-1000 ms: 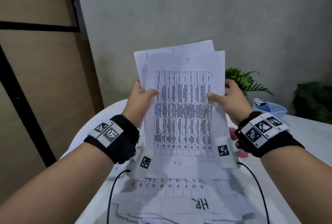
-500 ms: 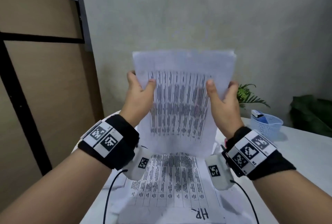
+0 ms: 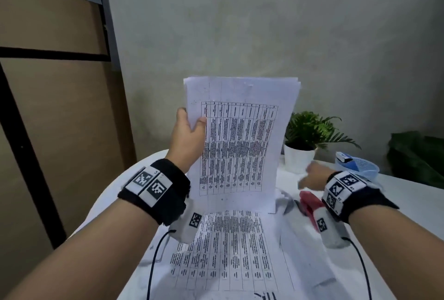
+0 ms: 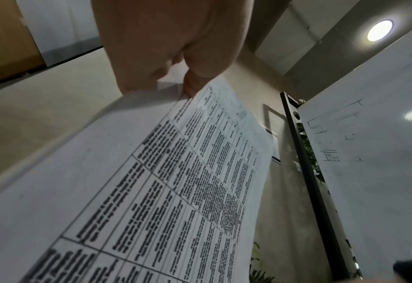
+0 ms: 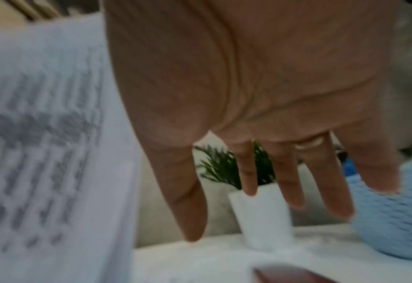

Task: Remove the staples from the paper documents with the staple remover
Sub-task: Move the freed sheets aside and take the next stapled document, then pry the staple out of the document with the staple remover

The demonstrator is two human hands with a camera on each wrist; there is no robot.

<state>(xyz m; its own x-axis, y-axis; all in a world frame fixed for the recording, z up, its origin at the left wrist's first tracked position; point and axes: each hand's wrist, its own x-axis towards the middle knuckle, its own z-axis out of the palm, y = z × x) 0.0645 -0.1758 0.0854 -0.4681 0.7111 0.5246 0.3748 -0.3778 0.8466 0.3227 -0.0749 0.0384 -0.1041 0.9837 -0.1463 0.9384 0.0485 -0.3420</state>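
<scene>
Looks like an office or meeting rm. A white table [image 3: 408, 194] fills the lower frame, strewn w/ printed papers [image 3: 228, 251] carrying dense tables. In the left wrist view a whiteboard [image 4: 374, 134] w/ marker sketches takes up the right side, and a round ceiling light [image 4: 379, 30] sits upper right. Bare grey wall [image 3: 264, 23] across the top of the head view; tan panels w/ black trim [image 3: 48, 107] at left. Mid-right, a small potted plant [image 3: 302, 141] and a blue basket [image 3: 360, 167] of supplies stand on the table.
</scene>
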